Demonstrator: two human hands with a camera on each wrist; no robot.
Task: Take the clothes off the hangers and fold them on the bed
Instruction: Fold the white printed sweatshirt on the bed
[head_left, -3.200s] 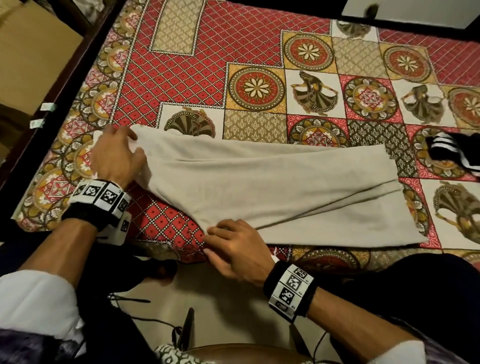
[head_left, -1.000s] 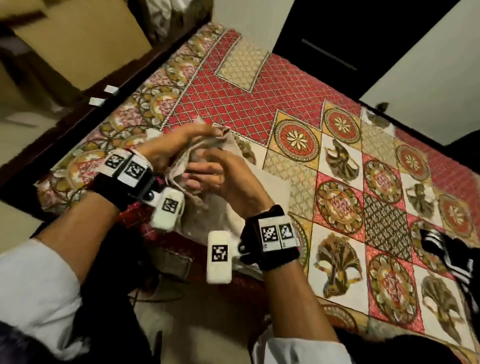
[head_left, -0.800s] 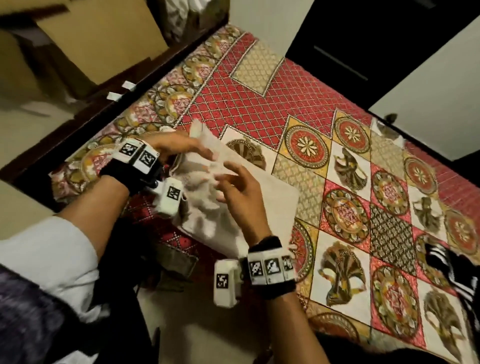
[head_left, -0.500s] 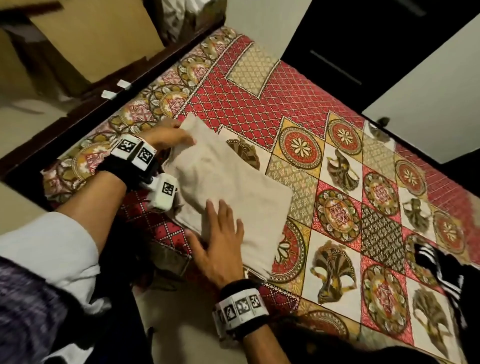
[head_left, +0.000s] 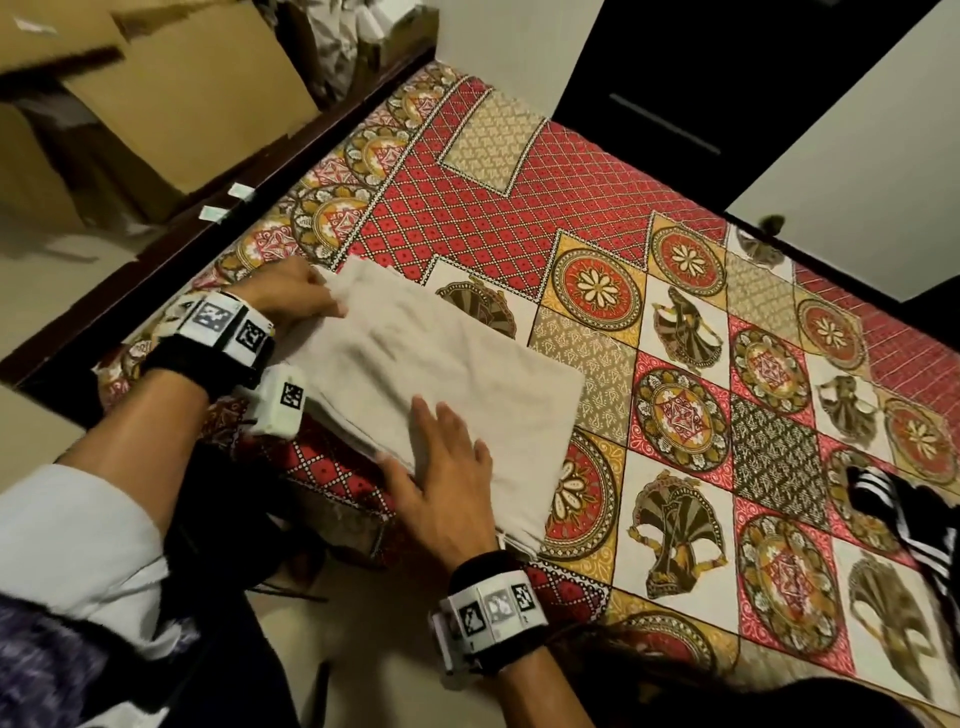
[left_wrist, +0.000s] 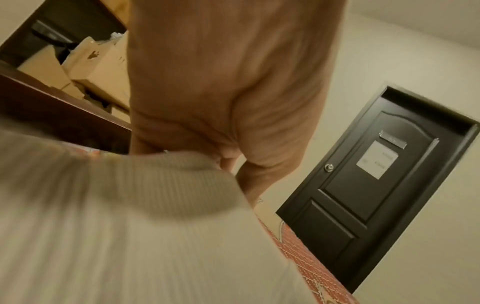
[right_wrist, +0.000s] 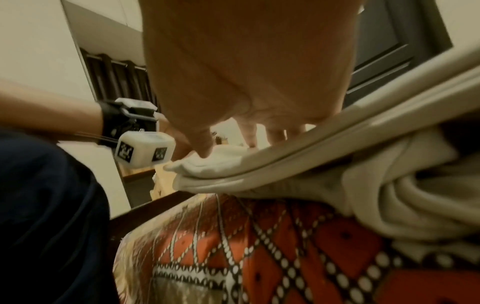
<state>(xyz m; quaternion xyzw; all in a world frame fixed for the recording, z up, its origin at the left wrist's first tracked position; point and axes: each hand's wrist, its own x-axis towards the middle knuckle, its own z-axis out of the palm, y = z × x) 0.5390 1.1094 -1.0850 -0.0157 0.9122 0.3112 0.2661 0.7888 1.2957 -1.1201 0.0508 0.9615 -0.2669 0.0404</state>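
Note:
A beige garment (head_left: 441, 364) lies folded into a rectangle at the near left corner of the patterned bed (head_left: 571, 171). My left hand (head_left: 322, 299) rests on its far left corner, fingers laid over the edge. In the left wrist view the left hand's palm (left_wrist: 221, 82) sits above the blurred beige cloth (left_wrist: 130, 226), and the fingertips are hidden behind a bulge of it. My right hand (head_left: 447, 462) lies flat with straight fingers on the near edge. The right wrist view shows the right hand (right_wrist: 246, 72) pressing the stacked layers of cloth (right_wrist: 337, 148). No hanger is in view.
A black garment with white stripes (head_left: 893, 514) lies at the bed's right edge. A dark wooden bed frame (head_left: 156, 249) runs along the left, with cardboard boxes (head_left: 182, 104) beyond it. A dark door (left_wrist: 363, 174) stands past the bed.
The long beige garment has been folded over into a short rectangle. Both hands, which were bunching the cloth a second ago, now lie on top of it.

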